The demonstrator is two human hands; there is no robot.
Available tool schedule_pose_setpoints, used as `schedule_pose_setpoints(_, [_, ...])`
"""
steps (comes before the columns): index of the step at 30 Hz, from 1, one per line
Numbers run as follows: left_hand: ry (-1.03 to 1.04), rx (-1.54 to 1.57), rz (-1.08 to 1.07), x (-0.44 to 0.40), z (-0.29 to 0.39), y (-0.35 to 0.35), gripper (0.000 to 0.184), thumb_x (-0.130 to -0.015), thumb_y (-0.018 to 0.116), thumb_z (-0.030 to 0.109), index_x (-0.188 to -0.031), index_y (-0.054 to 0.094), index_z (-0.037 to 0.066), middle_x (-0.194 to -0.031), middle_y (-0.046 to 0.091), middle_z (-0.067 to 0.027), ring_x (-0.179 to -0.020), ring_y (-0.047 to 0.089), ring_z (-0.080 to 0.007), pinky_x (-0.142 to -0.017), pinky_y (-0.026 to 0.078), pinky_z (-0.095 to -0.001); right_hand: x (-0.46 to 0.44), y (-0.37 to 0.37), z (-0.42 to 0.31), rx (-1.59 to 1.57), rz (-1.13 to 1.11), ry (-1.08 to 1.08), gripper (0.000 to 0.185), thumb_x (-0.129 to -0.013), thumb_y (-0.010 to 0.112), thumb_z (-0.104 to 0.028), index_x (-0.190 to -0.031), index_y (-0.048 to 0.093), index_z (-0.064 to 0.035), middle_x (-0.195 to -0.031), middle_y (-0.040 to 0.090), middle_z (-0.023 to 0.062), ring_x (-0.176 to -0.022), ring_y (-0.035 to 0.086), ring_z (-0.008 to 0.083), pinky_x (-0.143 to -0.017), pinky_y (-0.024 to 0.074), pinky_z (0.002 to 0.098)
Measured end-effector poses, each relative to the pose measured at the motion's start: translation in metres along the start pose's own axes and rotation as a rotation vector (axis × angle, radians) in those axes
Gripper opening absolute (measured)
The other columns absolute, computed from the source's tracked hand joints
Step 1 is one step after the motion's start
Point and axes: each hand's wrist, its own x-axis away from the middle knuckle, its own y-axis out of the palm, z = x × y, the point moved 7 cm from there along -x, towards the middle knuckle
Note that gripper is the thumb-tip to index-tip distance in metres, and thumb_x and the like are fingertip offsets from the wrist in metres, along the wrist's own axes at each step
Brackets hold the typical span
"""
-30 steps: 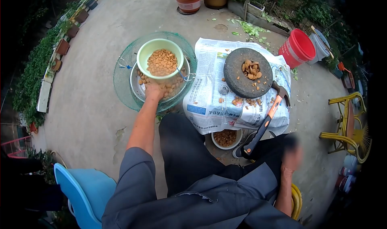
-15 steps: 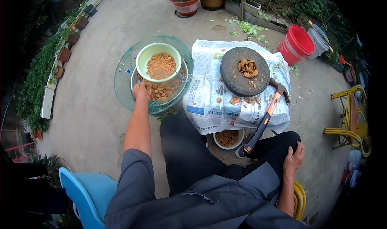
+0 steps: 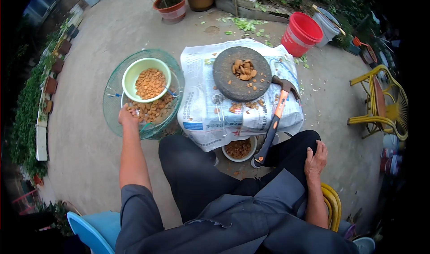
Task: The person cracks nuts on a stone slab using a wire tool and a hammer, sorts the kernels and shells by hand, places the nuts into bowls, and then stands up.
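My left hand [image 3: 129, 115] reaches to the near left side of a basin of brown, unshelled nuts [image 3: 154, 112], its fingers curled among them at the rim. What they grip is hidden. A pale green bowl [image 3: 127, 77] of smaller tan kernels [image 3: 150, 83] sits over the back of that basin, and a green mesh net [image 3: 110, 113] surrounds both. My right hand [image 3: 316, 159] lies on my right knee, fingers apart and holding nothing. On the newspaper [image 3: 195, 97], a round stone [image 3: 237, 90] bears a pile of nuts [image 3: 244, 69]. A claw hammer [image 3: 274, 124] leans beside it.
A thin metal utensil [image 3: 218, 102] and shell bits [image 3: 246, 106] lie on the newspaper. Below its front edge is a bowl of broken shells [image 3: 238, 149]. A red bucket [image 3: 301, 34] stands back right, a yellow chair [image 3: 378, 104] right, and a blue plastic chair [image 3: 96, 229] at lower left.
The view has shifted, so the scene sits further left in the frame. My left hand stays at the basin of nuts, and my right hand still rests on my knee.
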Motion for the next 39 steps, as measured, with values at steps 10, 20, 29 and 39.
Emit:
schedule_pose_setpoints(10, [0.22, -0.112, -0.593, 0.125, 0.069, 0.13, 0.011, -0.095, 0.06, 0.014, -0.1, 0.057, 0.005, -0.074, 0.051, -0.0009, -0.055, 0.045, -0.0077, -0.039, 0.032, -0.019, -0.002, -0.01, 0.0, -0.084, 0.005, 0.012, 0.043, -0.084, 0.064, -0.018, -0.124, 0.058, -0.0028, -0.125, 0.056, 0.0194, -0.117, 0.053, 0.0392, -0.101, 0.043, 0.0444])
schedule_pose_setpoints(20, [0.792, -0.389, -0.878, 0.342, -0.088, 0.302, 0.01, -0.092, 0.066, 0.015, -0.099, 0.065, 0.007, -0.076, 0.058, -0.001, -0.06, 0.05, -0.0084, -0.052, 0.041, -0.0225, -0.001, -0.013, 0.015, -0.155, 0.072, -0.057, 0.043, -0.084, 0.066, -0.017, -0.124, 0.059, -0.0032, -0.126, 0.056, 0.0209, -0.118, 0.053, 0.0397, -0.1, 0.0436, 0.0453])
schedule_pose_setpoints(29, [1.73, -1.237, -1.061, 0.428, -0.142, 0.307, 0.023, -0.08, 0.067, 0.011, -0.102, 0.064, 0.012, -0.099, 0.058, -0.0033, -0.099, 0.052, -0.0249, -0.086, 0.045, -0.0331, 0.004, -0.009, 0.034, -0.21, 0.145, -0.137, 0.043, -0.083, 0.065, -0.016, -0.123, 0.06, -0.0022, -0.125, 0.056, 0.021, -0.116, 0.054, 0.0399, -0.099, 0.0444, 0.0453])
schedule_pose_setpoints(39, [1.924, -1.109, -1.102, 0.435, -0.151, 0.295, 0.028, -0.079, 0.067, 0.012, -0.106, 0.064, 0.009, -0.104, 0.06, -0.0073, -0.102, 0.054, -0.027, -0.088, 0.045, -0.0381, -0.001, -0.018, 0.024, -0.256, 0.142, -0.181, 0.041, -0.082, 0.066, -0.016, -0.121, 0.061, -0.0015, -0.124, 0.057, 0.0209, -0.114, 0.054, 0.0395, -0.099, 0.0443, 0.0456])
